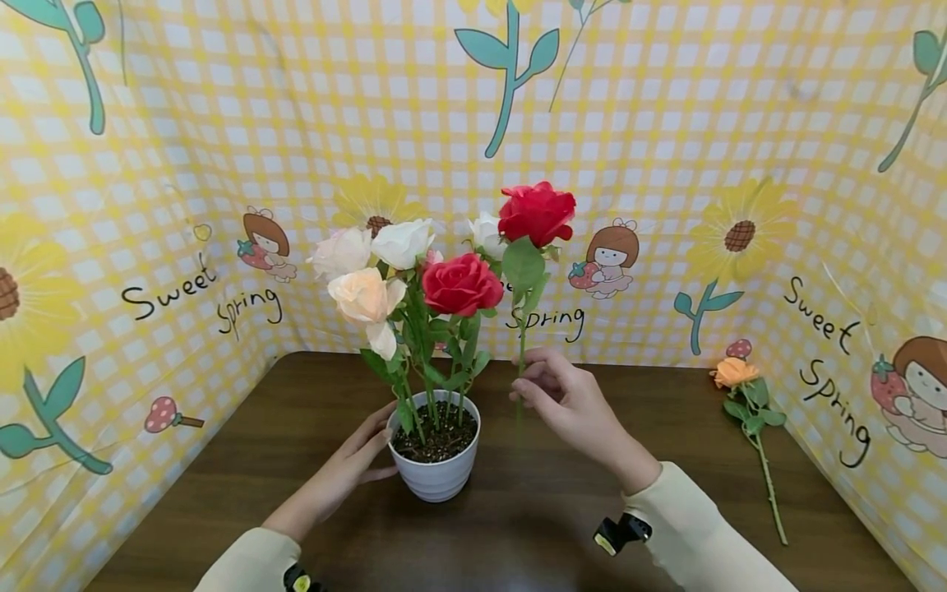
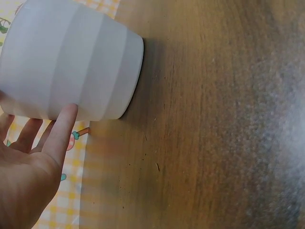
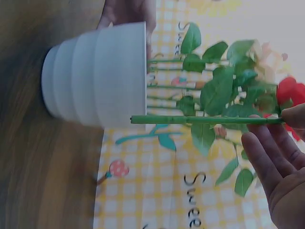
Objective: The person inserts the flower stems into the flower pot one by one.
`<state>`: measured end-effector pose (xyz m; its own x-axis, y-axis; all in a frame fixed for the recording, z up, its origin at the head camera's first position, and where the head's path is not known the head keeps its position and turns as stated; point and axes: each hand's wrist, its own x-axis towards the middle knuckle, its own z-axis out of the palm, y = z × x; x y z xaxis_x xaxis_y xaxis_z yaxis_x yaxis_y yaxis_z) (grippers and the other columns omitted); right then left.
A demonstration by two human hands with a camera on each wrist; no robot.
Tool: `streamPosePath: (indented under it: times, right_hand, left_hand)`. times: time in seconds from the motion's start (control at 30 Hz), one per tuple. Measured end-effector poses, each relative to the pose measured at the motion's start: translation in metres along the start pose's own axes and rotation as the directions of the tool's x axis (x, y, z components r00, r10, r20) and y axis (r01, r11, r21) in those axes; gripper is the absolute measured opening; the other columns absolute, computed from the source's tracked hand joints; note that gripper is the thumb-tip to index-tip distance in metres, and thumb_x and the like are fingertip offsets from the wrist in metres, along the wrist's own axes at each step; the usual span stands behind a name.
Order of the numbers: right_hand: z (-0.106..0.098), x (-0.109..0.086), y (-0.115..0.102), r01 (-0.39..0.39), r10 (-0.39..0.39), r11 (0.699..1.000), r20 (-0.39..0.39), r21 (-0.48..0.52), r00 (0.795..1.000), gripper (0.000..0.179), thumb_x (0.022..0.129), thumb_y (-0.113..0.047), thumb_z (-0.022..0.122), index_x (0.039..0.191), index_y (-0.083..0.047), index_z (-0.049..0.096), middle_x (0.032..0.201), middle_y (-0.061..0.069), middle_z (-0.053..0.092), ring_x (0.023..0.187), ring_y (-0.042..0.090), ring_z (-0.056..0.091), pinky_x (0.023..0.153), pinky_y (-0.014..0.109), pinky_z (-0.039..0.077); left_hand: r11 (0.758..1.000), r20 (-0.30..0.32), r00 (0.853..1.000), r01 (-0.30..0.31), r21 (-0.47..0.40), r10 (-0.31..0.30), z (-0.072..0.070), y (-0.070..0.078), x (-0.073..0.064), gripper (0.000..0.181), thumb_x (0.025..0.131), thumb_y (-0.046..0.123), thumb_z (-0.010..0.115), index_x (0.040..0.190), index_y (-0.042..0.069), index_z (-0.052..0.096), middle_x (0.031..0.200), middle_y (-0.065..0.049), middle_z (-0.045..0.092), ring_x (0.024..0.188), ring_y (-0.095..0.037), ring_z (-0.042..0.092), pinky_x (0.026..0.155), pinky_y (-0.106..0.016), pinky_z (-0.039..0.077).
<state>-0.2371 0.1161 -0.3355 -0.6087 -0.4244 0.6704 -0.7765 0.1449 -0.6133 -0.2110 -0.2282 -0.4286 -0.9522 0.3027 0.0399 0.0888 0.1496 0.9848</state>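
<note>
A white ribbed flowerpot (image 1: 436,478) stands upright on the table, holding dark soil (image 1: 438,437) and several artificial roses. My left hand (image 1: 344,470) rests against the pot's left side, its fingers fairly straight with fingertips touching the wall, as the left wrist view shows. To the right of the pot, my right hand (image 1: 575,404) pinches the green stem (image 3: 190,120) of a red rose (image 1: 537,214) between thumb and fingers. That rose is upright, its bloom above the others. Its bare lower end is off the table and overlaps the pot's rim in the right wrist view.
An orange rose (image 1: 736,372) lies on the right side of the brown wooden table (image 1: 592,526). Yellow checked cloth (image 1: 414,107) walls the table at the back and both sides. Small dark crumbs are scattered on the wood near the pot in the left wrist view.
</note>
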Motion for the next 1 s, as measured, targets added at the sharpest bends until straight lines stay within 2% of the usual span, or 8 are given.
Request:
streamPosePath:
  times: [0.27, 0.5, 0.73, 0.93, 1.0]
  right_hand:
    - [0.024, 0.014, -0.013, 0.068, -0.069, 0.996, 0.016, 0.058, 0.997, 0.021, 0.1, -0.001, 0.06, 0.119, -0.006, 0.057, 0.093, 0.006, 0.071, 0.08, 0.02, 0.07, 0.069, 0.031, 0.06]
    - [0.044, 0.024, -0.016, 0.135, -0.137, 0.988, 0.021, 0.074, 0.99, 0.02, 0.1, 0.001, 0.059, 0.12, 0.0, 0.056, 0.093, 0.01, 0.071, 0.078, 0.023, 0.07, 0.068, 0.03, 0.059]
    - [0.062, 0.028, -0.013, 0.114, -0.123, 0.986, 0.065, 0.125, 0.99, 0.022, 0.101, -0.001, 0.057, 0.123, -0.004, 0.054, 0.098, 0.011, 0.069, 0.086, 0.029, 0.07, 0.073, 0.03, 0.06]
    - [0.072, 0.027, -0.008, 0.098, -0.107, 0.989, 0.073, 0.108, 0.992, 0.021, 0.101, -0.001, 0.057, 0.123, -0.002, 0.055, 0.099, 0.011, 0.07, 0.087, 0.017, 0.069, 0.073, 0.029, 0.059]
    - [0.074, 0.027, -0.011, 0.082, -0.09, 0.991, 0.07, 0.105, 0.994, 0.022, 0.101, 0.002, 0.056, 0.123, 0.0, 0.055, 0.098, 0.014, 0.07, 0.085, 0.02, 0.069, 0.072, 0.029, 0.059]
  left_hand:
    - [1.0, 0.014, 1.0, -0.003, 0.008, 0.003, 0.0, 0.001, 0.0, 0.055, 0.111, 0.03, 0.035, 0.161, 0.019, 0.015, 0.161, -0.022, 0.013, 0.146, -0.042, 0.019, 0.101, -0.05, 0.05]
    - [1.0, 0.007, 1.0, 0.007, 0.008, -0.007, 0.0, 0.001, -0.001, 0.055, 0.111, 0.031, 0.036, 0.161, 0.02, 0.015, 0.161, -0.022, 0.012, 0.146, -0.042, 0.02, 0.101, -0.049, 0.05]
    - [1.0, 0.003, 1.0, 0.006, 0.004, -0.006, 0.001, 0.001, -0.001, 0.055, 0.111, 0.03, 0.036, 0.161, 0.019, 0.016, 0.16, -0.023, 0.014, 0.145, -0.043, 0.021, 0.101, -0.049, 0.05]
    - [1.0, -0.005, 1.0, 0.01, -0.002, -0.01, 0.001, 0.001, 0.0, 0.055, 0.111, 0.031, 0.037, 0.161, 0.018, 0.016, 0.159, -0.024, 0.016, 0.145, -0.043, 0.022, 0.1, -0.05, 0.05]
    - [1.0, -0.004, 1.0, 0.01, -0.002, -0.01, 0.001, 0.001, 0.0, 0.055, 0.111, 0.032, 0.037, 0.161, 0.019, 0.016, 0.159, -0.023, 0.016, 0.145, -0.043, 0.022, 0.1, -0.05, 0.05]
